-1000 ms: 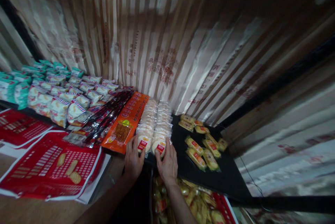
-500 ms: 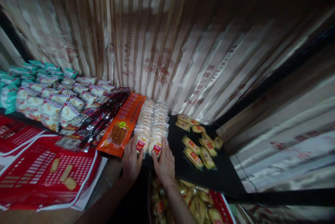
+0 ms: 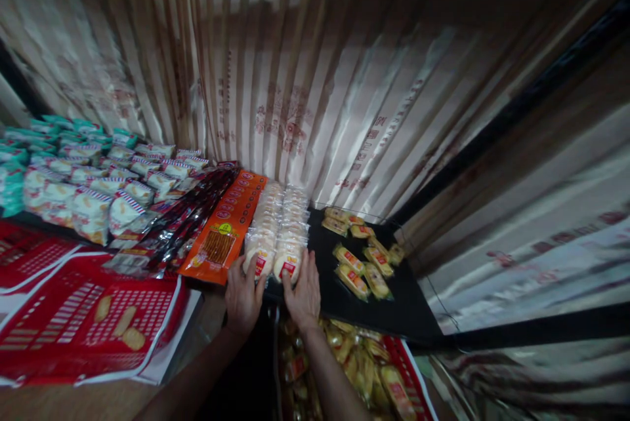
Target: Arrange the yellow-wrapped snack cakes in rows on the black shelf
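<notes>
Two rows of clear-wrapped pale round cracker packs (image 3: 278, 227) with red labels run back along a black shelf (image 3: 388, 309). My left hand (image 3: 242, 293) lies flat against the front pack of the left row, fingers spread. My right hand (image 3: 302, 290) rests against the front pack of the right row, fingers stretched out and apart. Both hands touch the packs without gripping them.
An orange snack pack row (image 3: 224, 234) and dark wrapped packs (image 3: 189, 221) lie left of the crackers, then white and teal packs (image 3: 93, 188). Yellow wrapped cakes (image 3: 361, 260) sit on the right. Red baskets stand at lower left (image 3: 79, 322) and below the shelf (image 3: 388, 381). A striped curtain (image 3: 315, 80) hangs behind.
The view has shifted slightly, so everything sits a little further left and higher. Both hands stay pressed on the front cracker packs.
</notes>
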Available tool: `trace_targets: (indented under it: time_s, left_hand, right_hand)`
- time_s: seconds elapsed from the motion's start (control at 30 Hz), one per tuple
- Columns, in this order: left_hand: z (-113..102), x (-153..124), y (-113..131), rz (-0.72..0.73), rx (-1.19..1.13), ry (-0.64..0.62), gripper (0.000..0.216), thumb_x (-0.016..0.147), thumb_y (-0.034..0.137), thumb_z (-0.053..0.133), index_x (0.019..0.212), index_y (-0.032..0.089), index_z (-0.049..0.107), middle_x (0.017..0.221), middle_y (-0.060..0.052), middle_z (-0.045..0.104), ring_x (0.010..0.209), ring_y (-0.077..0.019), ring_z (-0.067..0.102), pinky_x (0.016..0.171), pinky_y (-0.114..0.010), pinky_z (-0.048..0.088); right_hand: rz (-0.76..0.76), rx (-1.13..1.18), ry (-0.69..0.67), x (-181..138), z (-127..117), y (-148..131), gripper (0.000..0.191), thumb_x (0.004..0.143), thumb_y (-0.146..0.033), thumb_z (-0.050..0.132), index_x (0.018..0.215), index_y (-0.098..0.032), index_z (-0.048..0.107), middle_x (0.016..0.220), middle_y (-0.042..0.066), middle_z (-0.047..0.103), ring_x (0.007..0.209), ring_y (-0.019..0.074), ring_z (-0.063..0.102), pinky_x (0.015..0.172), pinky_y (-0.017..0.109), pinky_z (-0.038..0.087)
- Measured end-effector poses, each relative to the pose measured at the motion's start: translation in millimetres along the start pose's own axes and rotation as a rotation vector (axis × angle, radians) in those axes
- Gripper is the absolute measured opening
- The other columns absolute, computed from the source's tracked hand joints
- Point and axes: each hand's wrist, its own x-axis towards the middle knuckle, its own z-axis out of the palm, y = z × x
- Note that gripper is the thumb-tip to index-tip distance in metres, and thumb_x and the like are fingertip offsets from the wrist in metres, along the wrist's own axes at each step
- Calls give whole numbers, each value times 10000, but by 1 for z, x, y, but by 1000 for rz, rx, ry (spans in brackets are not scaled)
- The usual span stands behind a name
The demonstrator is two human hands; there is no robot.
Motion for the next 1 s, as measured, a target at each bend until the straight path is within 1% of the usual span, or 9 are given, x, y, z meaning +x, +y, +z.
trace_targets:
  time_s: [0.13,0.3,0.4,0.5,0.63,0.8,0.9,1.0]
  left_hand:
    - [-2,-1,-1,25,67,-7,390,870,307,478,1233,166,510,1106,-136,443,1034,-268,464,852,-416,471]
    - [-2,-2,-2,46,77,-18,396,883,316,457,1241,153,501,1036,-123,513,976,-247,501,845,-409,462]
    - [-1,-5,-2,26,69,8,417,881,330,457,1269,176,465,1103,-130,522,1053,-270,488,879,-443,438]
    - [2,-7,-5,57,7,36,450,877,328,462,1297,171,419,1182,-141,494,1138,-282,445,920,-461,419]
    - [6,-9,-8,84,-32,72,416,865,305,487,1257,167,463,1186,-141,481,1139,-273,442,936,-456,422]
    - [7,-9,-9,134,-68,67,303,856,238,499,1148,195,565,1131,-117,506,1082,-250,478,907,-415,458]
    - [6,-9,-11,142,-82,37,289,861,220,486,1134,188,575,1122,-116,509,1077,-244,482,900,-407,470]
    - [6,-6,-14,197,-95,16,278,867,195,467,1120,182,583,1113,-108,522,1085,-232,483,922,-401,465]
  right_hand:
    - [-10,14,-27,1,-1,1,666,876,-466,365,1432,-160,164,1473,135,266,1340,262,263,1014,425,317]
    - [-9,37,-46,1,-1,3,682,867,-478,391,1433,-173,162,1459,137,298,1320,263,304,993,419,338]
    - [-24,88,-7,1,0,6,745,849,-508,414,1438,-158,121,1451,147,310,1319,261,305,1005,421,331]
    - [-29,132,24,1,2,10,775,835,-531,426,1436,-149,120,1456,156,294,1319,265,301,1016,419,325]
    - [-25,155,55,1,4,12,746,833,-532,431,1424,-152,178,1445,155,313,1314,266,308,1021,428,319]
    - [-11,191,155,0,3,12,711,823,-524,462,1385,-135,267,1402,164,372,1284,256,342,1011,412,332]
    - [-37,203,218,-1,3,13,632,827,-503,473,1327,-134,358,1380,169,393,1267,253,362,1008,416,336]
    - [-57,200,254,-2,3,13,506,834,-481,476,1215,-149,481,1363,166,407,1247,257,384,991,427,355]
